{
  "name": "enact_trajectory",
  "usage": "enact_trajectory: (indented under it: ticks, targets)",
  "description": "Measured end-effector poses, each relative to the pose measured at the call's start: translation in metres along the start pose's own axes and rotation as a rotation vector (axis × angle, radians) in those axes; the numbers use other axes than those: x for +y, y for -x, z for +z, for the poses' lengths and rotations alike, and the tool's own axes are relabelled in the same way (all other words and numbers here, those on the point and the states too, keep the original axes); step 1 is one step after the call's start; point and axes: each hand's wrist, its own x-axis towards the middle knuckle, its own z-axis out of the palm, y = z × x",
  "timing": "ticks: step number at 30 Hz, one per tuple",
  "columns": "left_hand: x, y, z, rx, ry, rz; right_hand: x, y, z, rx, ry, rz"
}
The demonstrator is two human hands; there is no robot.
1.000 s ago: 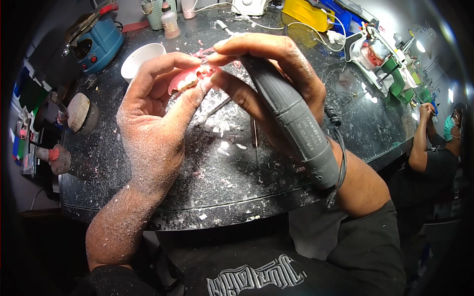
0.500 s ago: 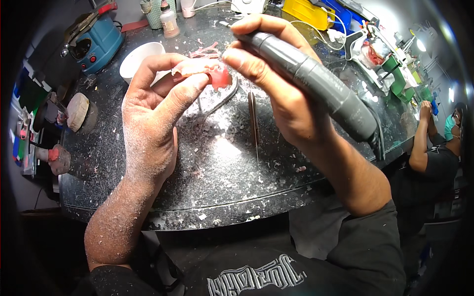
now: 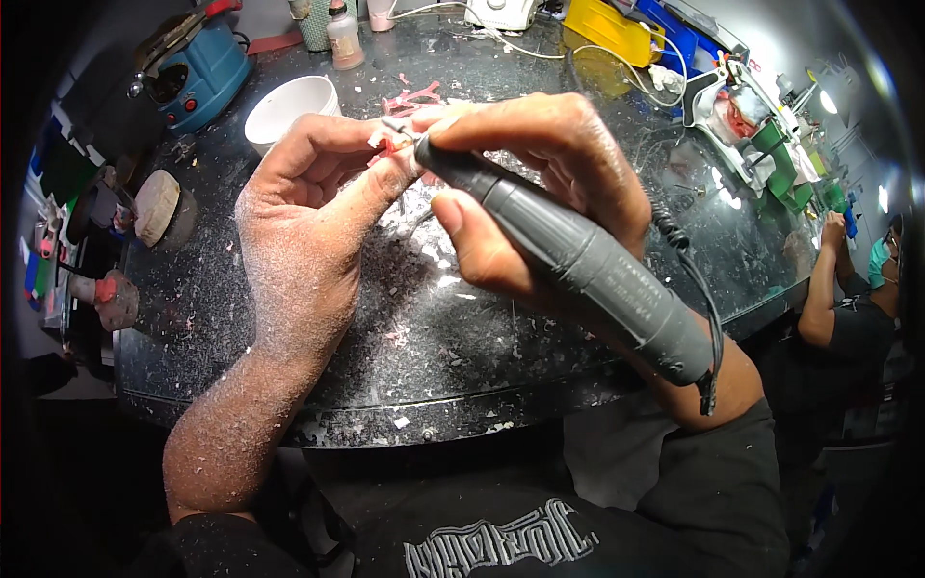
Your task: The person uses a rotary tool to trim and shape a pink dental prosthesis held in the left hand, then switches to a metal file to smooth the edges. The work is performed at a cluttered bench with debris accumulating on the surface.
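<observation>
My left hand [image 3: 303,226], dusted with white powder, pinches a small pink-and-white denture piece [image 3: 388,146] between thumb and fingers. Most of that piece is hidden by the fingers. Wrapped in my right hand [image 3: 573,154] is a dark grey rotary handpiece [image 3: 578,255], its body slanting down to the right with a coiled cord [image 3: 708,308] at its rear. The thin bur [image 3: 395,125] at its front lies over the denture piece; whether it touches cannot be made out. Both hands meet above the black table, behind a patch of white shavings [image 3: 424,279].
Beside my left fingers stands a white bowl [image 3: 275,116], with a teal machine [image 3: 202,82] farther left. Pink branching strips [image 3: 414,98] lie behind my hands. A bottle [image 3: 344,40], a yellow bin [image 3: 607,31] and a framed device [image 3: 737,111] stand farther back. Another person [image 3: 843,279] sits at right.
My right hand has come down and left, bringing the handpiece's bur to the denture piece. The left hand has turned the piece, so less of it shows. The view has shifted slightly.
</observation>
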Motion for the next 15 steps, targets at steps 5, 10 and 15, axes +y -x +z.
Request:
enact_trajectory:
  ticks: [5,10,15]
  targets:
    - [0.0025,-0.0003,0.0037,0.043,-0.080,-0.014,0.0051,0.0008,-0.0025,-0.072,0.061,-0.077]
    - [0.0028,0.0000,0.0022,0.045,-0.142,0.000,0.0004,0.0005,-0.0059,-0.144,0.047,-0.048]
    - [0.0024,-0.0007,0.0002,0.041,-0.250,0.039,0.0013,0.0001,-0.0059,-0.163,0.075,-0.054]
